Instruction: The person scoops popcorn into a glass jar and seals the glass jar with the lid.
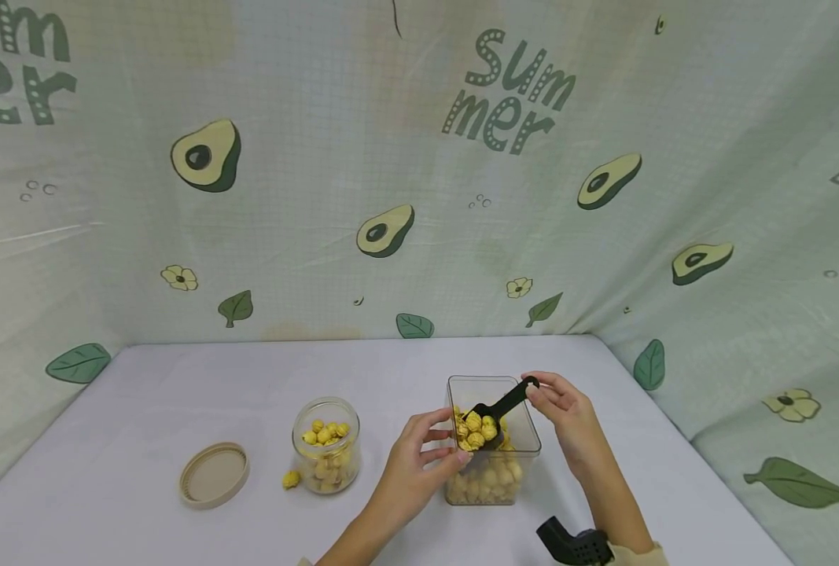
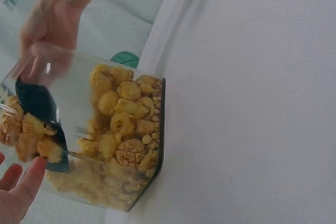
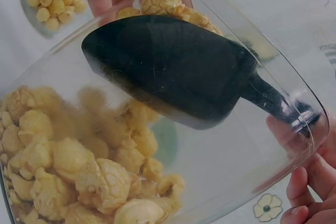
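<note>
A clear square container (image 1: 482,479) of round yellow popcorn (image 3: 102,184) stands upright at the table's right. My left hand (image 1: 417,456) holds its near left corner, thumb on the front wall and fingers along the left side. My right hand (image 1: 563,417) pinches the end of the black scoop (image 1: 509,399) at the far right rim. The scoop slopes down into the container, its bowl (image 3: 163,69) heaped with popcorn above the rest. In the left wrist view, the left fingertips (image 2: 37,169) lie right by the loaded scoop.
Left of the container stands an open round glass jar (image 1: 325,456) with popcorn in it. One loose popcorn piece (image 1: 291,479) lies beside the jar. Farther left is a round beige lid (image 1: 214,475). A patterned cloth (image 1: 285,236) hangs behind the white table (image 1: 200,393).
</note>
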Tool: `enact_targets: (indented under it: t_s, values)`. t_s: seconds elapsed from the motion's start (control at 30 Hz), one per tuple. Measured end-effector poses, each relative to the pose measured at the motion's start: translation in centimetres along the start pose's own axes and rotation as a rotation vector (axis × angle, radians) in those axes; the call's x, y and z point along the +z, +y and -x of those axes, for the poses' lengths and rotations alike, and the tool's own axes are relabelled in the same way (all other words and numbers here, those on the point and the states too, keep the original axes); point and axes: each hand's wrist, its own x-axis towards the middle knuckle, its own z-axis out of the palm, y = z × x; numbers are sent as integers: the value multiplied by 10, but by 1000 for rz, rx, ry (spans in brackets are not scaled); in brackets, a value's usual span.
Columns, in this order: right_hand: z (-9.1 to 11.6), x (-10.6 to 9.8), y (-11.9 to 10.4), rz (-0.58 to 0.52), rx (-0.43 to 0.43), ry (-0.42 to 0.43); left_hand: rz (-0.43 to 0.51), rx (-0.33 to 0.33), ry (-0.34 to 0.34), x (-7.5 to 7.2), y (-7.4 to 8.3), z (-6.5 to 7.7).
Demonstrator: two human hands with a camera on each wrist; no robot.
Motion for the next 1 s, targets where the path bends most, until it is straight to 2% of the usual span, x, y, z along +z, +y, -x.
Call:
enact_targets:
  t_s: [0.3, 0.57, 0.73, 0.87, 1.0]
  values:
    - [-4, -3, 1, -201, 117, 25, -13, 8, 6, 0, -1, -1]
    - [-4, -7, 0, -313, 116, 20, -21, 6, 0, 0, -1, 0]
    - [-5, -13, 3, -337, 94, 12, -26, 4, -2, 0, 0, 0]
    - [-6, -17, 4, -327, 109, 2, -26, 0, -2, 0, 1, 0]
    - [-6, -21, 7, -293, 105, -48, -25, -7, 0, 0, 1, 0]
